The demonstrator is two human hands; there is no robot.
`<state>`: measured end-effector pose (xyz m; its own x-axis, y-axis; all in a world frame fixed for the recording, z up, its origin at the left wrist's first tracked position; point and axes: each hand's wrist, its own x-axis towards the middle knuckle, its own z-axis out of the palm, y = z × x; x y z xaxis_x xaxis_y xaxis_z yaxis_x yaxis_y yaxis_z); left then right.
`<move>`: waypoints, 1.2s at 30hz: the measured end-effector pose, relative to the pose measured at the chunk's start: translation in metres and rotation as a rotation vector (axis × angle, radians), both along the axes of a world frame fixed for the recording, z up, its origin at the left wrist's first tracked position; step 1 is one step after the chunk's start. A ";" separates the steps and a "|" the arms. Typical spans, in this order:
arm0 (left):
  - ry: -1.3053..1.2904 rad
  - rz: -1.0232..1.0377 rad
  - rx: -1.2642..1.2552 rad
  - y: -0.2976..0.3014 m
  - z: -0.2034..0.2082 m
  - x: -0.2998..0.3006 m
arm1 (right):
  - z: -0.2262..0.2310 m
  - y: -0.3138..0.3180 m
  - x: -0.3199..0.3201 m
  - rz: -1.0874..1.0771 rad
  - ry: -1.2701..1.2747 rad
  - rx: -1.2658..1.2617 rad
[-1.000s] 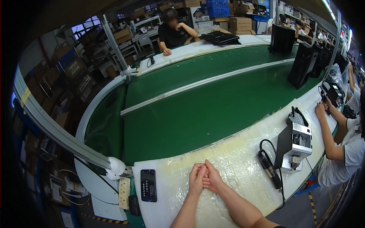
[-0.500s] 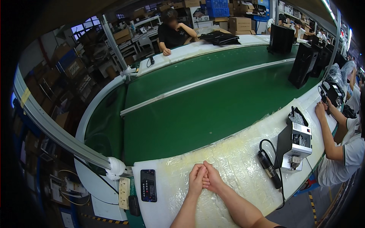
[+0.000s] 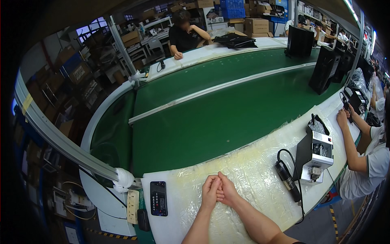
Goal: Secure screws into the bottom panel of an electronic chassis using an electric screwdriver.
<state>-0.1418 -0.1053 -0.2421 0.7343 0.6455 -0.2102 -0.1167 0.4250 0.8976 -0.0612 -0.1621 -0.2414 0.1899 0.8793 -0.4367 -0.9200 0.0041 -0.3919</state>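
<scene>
My left hand (image 3: pixel 209 192) and my right hand (image 3: pixel 228 190) are clasped together over the film-covered worktop (image 3: pixel 252 171). The fingers of both are curled in against each other, and no object shows between them. Left of the hands a dark smartphone (image 3: pixel 158 199) lies flat, its screen lit. To their right rests a black electric screwdriver (image 3: pixel 287 181) with a looped cord. Beyond it stands a small metal-and-black device housing (image 3: pixel 317 154) with an open side.
A green conveyor belt (image 3: pixel 195 122) runs past the worktop, carrying black computer towers (image 3: pixel 323 69) at right. A power strip (image 3: pixel 133 207) is at the left edge beside a metal post (image 3: pixel 65 134). One co-worker (image 3: pixel 361 150) works at right; another person (image 3: pixel 185 36) sits across.
My hands stay clasped in the same place. A small pale speck on the green belt has shifted slightly right. People at the far right edge have moved a little.
</scene>
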 end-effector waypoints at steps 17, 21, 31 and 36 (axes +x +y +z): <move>0.013 -0.003 0.000 0.000 0.002 0.000 | 0.000 -0.001 0.000 -0.005 0.003 0.005; -0.006 -0.004 -0.006 0.000 -0.001 0.000 | 0.001 -0.001 0.000 0.000 0.005 0.007; -0.005 0.013 -0.016 0.000 0.000 0.001 | 0.006 0.002 0.000 0.004 -0.024 -0.070; -0.009 0.009 -0.013 0.000 -0.001 0.001 | 0.007 0.000 0.001 0.012 -0.020 -0.053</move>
